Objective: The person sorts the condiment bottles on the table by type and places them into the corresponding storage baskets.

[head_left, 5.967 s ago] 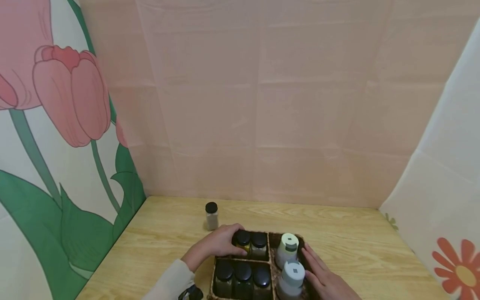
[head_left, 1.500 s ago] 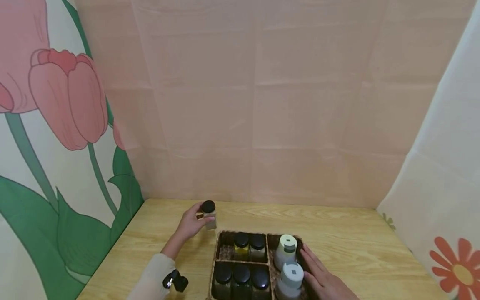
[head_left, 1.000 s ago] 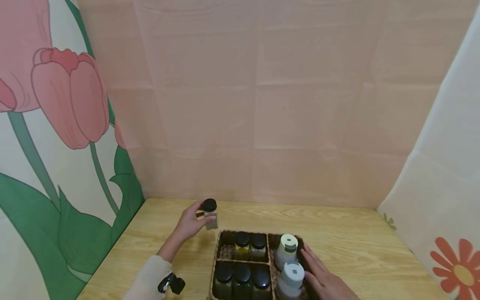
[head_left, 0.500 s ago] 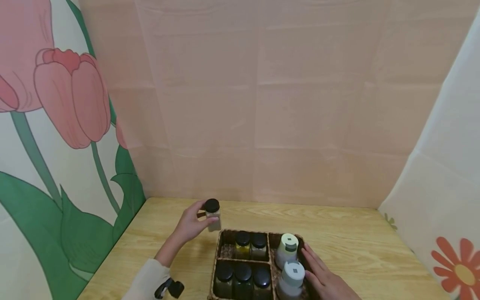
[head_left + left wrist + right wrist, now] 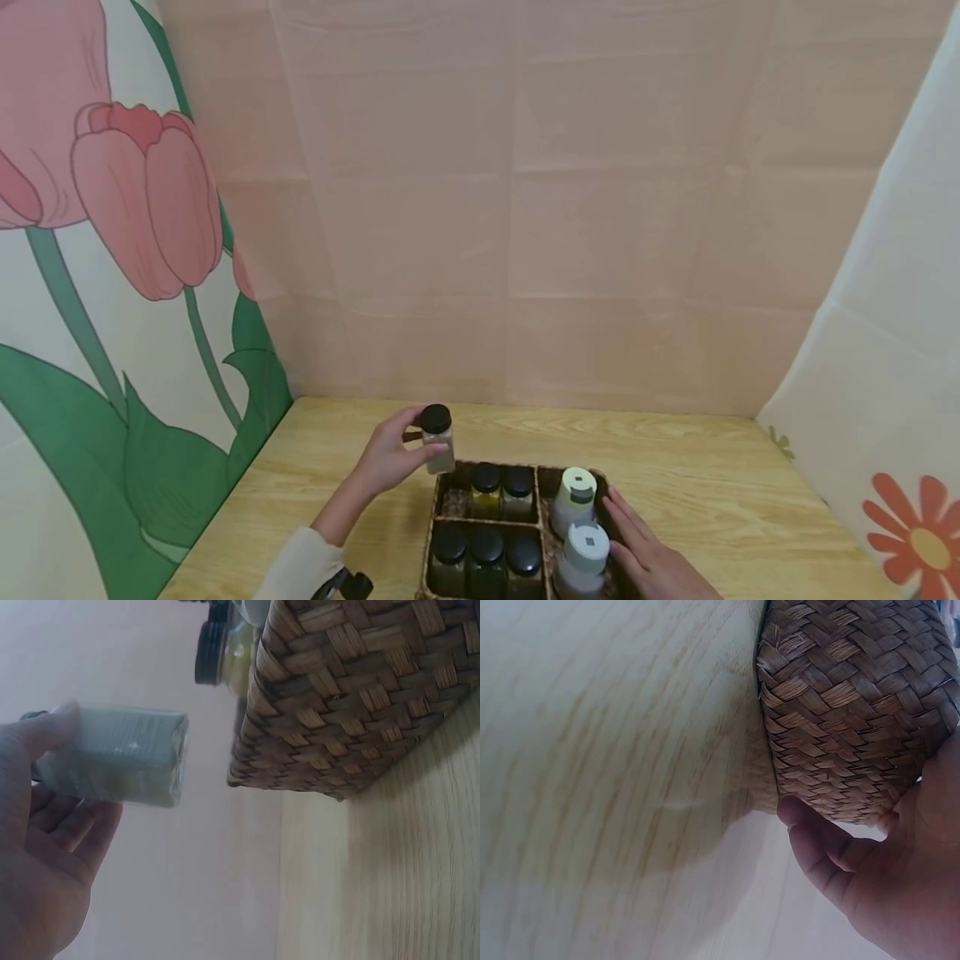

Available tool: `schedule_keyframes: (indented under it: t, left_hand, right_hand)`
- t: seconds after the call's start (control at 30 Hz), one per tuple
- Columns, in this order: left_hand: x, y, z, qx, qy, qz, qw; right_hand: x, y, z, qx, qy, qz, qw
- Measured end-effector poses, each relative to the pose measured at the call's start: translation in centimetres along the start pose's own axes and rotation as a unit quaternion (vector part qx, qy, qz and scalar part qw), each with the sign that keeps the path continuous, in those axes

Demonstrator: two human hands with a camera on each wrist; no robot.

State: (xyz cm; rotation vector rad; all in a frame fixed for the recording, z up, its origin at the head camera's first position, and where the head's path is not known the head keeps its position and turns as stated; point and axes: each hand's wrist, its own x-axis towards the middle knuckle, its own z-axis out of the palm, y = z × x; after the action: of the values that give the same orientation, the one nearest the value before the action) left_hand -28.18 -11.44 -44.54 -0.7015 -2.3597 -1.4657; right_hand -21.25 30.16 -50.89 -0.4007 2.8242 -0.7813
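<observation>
In the head view my left hand (image 5: 393, 457) pinches a clear spice jar (image 5: 438, 454) with a black lid and pale contents, thumb on the near side. The jar hangs off the table, close to the back left corner of a divided woven basket (image 5: 487, 522). In the left wrist view the jar's bottom (image 5: 180, 761) faces the basket's woven wall (image 5: 345, 705), a gap between them. My right hand (image 5: 652, 554) rests along the basket's right side; the right wrist view shows its straight fingers (image 5: 821, 855) against the weave.
The back left compartment holds two black-lidded jars (image 5: 517, 493), with bare floor (image 5: 453, 503) left of them. Three dark jars (image 5: 486, 560) fill the front left compartment. Two white-capped bottles (image 5: 585, 546) stand in the right one. The wooden table (image 5: 697, 475) meets a pink cloth (image 5: 510, 250) behind.
My left hand has left the back left compartment, gripped the jar standing behind the basket, lifted it and carried it right and nearer to the basket. My right hand has stayed put.
</observation>
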Motion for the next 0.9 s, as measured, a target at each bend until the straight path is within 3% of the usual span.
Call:
schedule_keyframes:
  t: [0.27, 0.6, 0.9]
  left_hand:
    - [-0.5, 0.2, 0.6, 0.008, -0.026, 0.03, 0.9992]
    - [-0.7, 0.0, 1.5, -0.012, -0.07, 0.011, 0.9974]
    - [-0.8, -0.3, 1.9, -0.016, -0.089, 0.003, 0.9959]
  right_hand:
    - [0.0, 0.1, 0.1, 0.006, -0.002, -0.001, 1.0]
    - [0.2, 0.3, 0.1, 0.012, -0.008, -0.003, 1.0]
    - [0.2, 0.1, -0.1, 0.009, -0.005, -0.007, 1.0]
